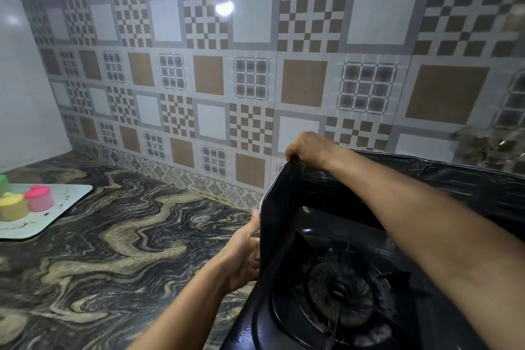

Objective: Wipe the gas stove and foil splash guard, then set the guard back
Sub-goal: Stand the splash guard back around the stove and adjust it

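Note:
A black gas stove (287, 329) sits at the lower right, its burner (339, 291) under a pan support. Around its left and back sides stands the dark, shiny foil splash guard (281, 207). My right hand (308, 149) pinches the guard's top corner where the left panel meets the back panel. My left hand (245, 254) grips the front vertical edge of the left panel, thumb up along it. The guard stands upright, close against the tiled wall behind.
A marbled dark countertop (113, 250) stretches to the left. On it lies a white board (61, 207) with pink (39, 197), yellow (12, 206) and green lidded pots. The patterned tile wall (227, 79) runs along the back.

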`<action>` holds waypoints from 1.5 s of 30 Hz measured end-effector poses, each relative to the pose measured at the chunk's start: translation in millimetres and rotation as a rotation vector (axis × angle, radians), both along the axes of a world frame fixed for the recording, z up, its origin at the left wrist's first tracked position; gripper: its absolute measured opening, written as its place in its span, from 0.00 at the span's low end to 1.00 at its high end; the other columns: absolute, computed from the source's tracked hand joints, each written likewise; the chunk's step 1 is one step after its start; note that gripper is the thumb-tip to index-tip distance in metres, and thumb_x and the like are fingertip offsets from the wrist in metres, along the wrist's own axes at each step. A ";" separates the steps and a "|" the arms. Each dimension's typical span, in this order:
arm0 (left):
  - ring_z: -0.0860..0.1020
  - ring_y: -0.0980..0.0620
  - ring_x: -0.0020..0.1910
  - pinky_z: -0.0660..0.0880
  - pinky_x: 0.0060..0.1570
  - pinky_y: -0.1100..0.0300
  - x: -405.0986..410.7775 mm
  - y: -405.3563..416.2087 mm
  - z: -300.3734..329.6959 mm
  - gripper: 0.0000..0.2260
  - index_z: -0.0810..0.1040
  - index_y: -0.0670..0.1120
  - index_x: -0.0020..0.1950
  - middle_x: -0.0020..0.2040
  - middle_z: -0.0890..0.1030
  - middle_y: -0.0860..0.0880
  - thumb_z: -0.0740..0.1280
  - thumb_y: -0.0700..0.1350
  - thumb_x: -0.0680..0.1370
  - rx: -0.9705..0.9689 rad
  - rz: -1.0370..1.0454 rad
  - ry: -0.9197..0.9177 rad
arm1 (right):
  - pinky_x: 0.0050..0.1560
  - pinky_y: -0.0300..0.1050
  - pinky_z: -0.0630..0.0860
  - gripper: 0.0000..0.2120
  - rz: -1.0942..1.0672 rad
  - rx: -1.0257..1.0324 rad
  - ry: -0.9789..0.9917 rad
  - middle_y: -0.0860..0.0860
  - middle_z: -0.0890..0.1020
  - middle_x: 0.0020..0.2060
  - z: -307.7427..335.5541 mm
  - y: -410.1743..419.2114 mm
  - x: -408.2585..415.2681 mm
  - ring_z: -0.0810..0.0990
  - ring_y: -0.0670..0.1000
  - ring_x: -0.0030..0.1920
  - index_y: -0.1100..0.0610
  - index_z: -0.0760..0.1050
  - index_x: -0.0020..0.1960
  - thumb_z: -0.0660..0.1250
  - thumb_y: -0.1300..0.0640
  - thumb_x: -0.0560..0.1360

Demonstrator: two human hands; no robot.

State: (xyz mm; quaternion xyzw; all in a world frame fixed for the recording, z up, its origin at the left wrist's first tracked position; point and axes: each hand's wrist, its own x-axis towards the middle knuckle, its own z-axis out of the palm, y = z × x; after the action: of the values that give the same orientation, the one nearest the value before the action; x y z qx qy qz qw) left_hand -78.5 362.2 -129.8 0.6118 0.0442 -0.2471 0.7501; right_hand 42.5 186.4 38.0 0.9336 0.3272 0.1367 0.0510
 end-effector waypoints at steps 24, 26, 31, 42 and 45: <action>0.80 0.41 0.57 0.74 0.61 0.53 -15.4 -9.3 57.0 0.34 0.78 0.40 0.64 0.60 0.81 0.39 0.46 0.64 0.80 -0.012 0.255 -0.195 | 0.65 0.51 0.69 0.32 -0.033 0.086 -0.122 0.53 0.75 0.64 -8.3 -20.9 -22.4 0.72 0.54 0.65 0.53 0.69 0.70 0.61 0.75 0.69; 0.80 0.47 0.57 0.75 0.55 0.54 -20.5 -7.1 62.4 0.33 0.77 0.43 0.66 0.62 0.80 0.42 0.45 0.65 0.80 -0.006 0.274 -0.199 | 0.65 0.53 0.70 0.31 -0.076 0.135 -0.082 0.54 0.75 0.64 -4.7 -28.3 -30.7 0.72 0.56 0.64 0.54 0.69 0.70 0.61 0.73 0.70; 0.79 0.47 0.55 0.74 0.48 0.57 -30.4 4.9 68.2 0.38 0.77 0.41 0.66 0.62 0.80 0.41 0.43 0.67 0.79 0.057 0.348 -0.223 | 0.57 0.53 0.77 0.32 -0.151 0.205 -0.035 0.54 0.76 0.63 -0.9 -41.0 -47.5 0.76 0.57 0.60 0.53 0.69 0.70 0.62 0.72 0.69; 0.72 0.52 0.29 0.69 0.41 0.48 -65.2 32.9 72.3 0.32 0.74 0.44 0.33 0.26 0.75 0.51 0.47 0.67 0.78 0.108 0.458 -0.233 | 0.56 0.54 0.76 0.27 -0.222 0.301 0.020 0.54 0.77 0.60 2.6 -35.6 -114.6 0.77 0.55 0.57 0.52 0.71 0.68 0.67 0.65 0.71; 0.74 0.26 0.51 0.65 0.67 0.44 -69.3 37.3 71.3 0.40 0.74 0.25 0.55 0.40 0.84 0.40 0.48 0.64 0.81 0.121 0.429 -0.244 | 0.59 0.50 0.75 0.26 -0.240 0.343 0.027 0.53 0.78 0.61 0.0 -32.7 -135.0 0.77 0.54 0.58 0.53 0.71 0.68 0.67 0.65 0.71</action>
State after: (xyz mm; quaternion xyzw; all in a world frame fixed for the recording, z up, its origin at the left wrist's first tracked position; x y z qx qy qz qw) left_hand -147.8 399.6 -58.5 0.6575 0.0968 -0.0035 0.7472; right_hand -92.5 153.6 38.0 0.9627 0.1859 0.1711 -0.0972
